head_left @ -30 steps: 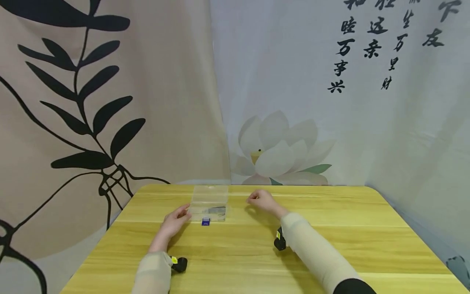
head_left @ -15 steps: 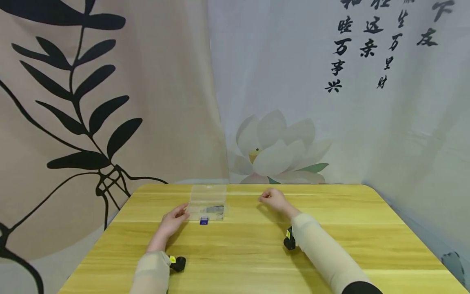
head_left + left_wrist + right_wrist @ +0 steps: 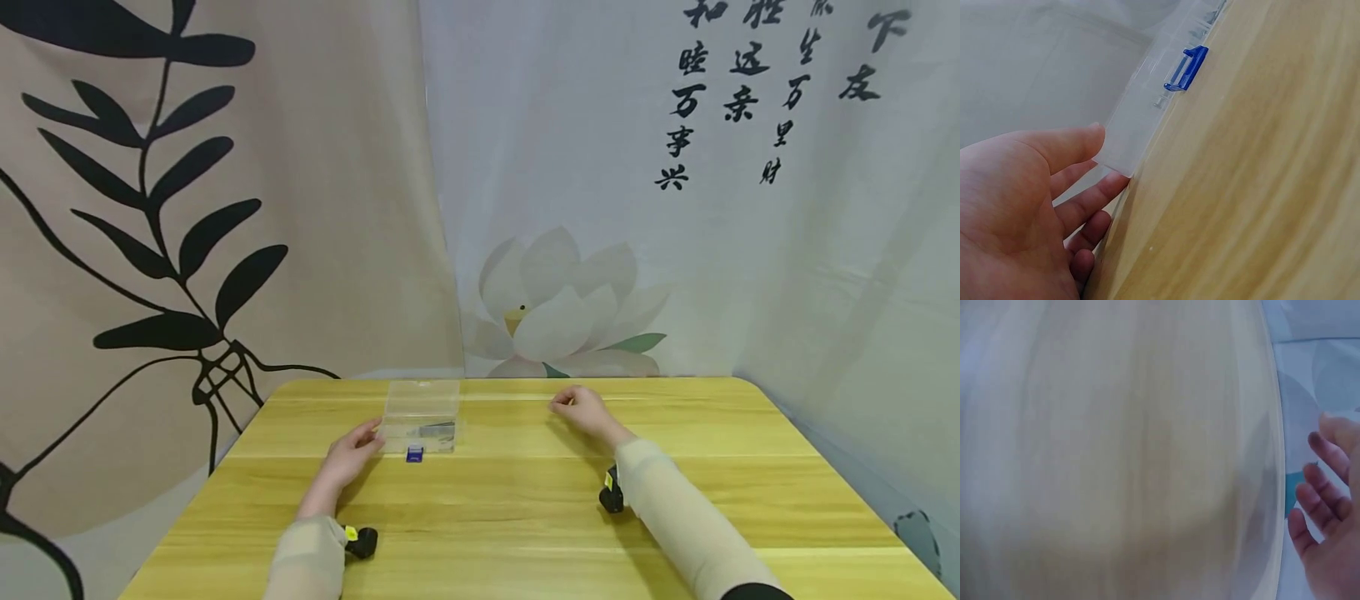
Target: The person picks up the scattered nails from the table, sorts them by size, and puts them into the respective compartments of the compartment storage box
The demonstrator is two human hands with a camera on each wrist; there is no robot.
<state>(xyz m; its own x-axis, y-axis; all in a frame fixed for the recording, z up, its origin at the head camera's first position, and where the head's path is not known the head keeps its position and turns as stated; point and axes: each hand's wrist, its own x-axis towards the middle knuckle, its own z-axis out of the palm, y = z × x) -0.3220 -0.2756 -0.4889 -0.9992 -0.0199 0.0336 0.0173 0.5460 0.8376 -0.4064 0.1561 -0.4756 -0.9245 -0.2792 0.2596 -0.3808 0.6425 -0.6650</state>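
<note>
A clear plastic box (image 3: 420,417) stands with its lid up near the table's far edge, left of centre. Its blue latch (image 3: 1187,69) hangs at the front, and small metal screws (image 3: 1159,101) show through the wall. My left hand (image 3: 351,456) holds the box's left end, thumb on the wall and a finger at the lower corner. Well to the right of the box, my right hand (image 3: 587,410) is above the table with thumb and forefinger brought together. A tiny dark pointed piece (image 3: 1316,464) shows at those fingers, too small to identify.
The wooden table (image 3: 480,517) ends just beyond the box and the right hand. Behind it hangs a printed cloth (image 3: 570,183) with leaves, a flower and writing. A black camera (image 3: 362,543) is worn on the left wrist, another camera (image 3: 611,490) on the right.
My right hand has moved to the right, away from the box, with its fingers still together. The left hand stays at the box's end; the head view has shifted slightly.
</note>
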